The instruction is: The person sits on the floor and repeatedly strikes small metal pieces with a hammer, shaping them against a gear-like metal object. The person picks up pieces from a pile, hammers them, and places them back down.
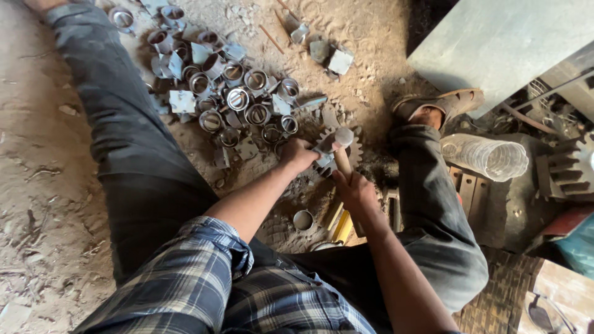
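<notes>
I sit on a dirt floor with legs spread. My left hand (pixel 298 154) grips a small metal piece (pixel 324 162) resting on a toothed gear wheel (pixel 355 149) on the ground. My right hand (pixel 354 190) holds a hammer (pixel 342 143) by its wooden handle, with the round metal head right above the piece. A pile of short metal rings and square plates (pixel 232 93) lies just beyond my left hand.
A sandalled foot (pixel 440 106) rests by a large grey metal sheet (pixel 501 43). A clear ribbed plastic bottle (pixel 486 156) and dark machine parts (pixel 560 170) lie at right. A small metal cup (pixel 303 219) stands between my legs, beside yellow-handled tools (pixel 342 226).
</notes>
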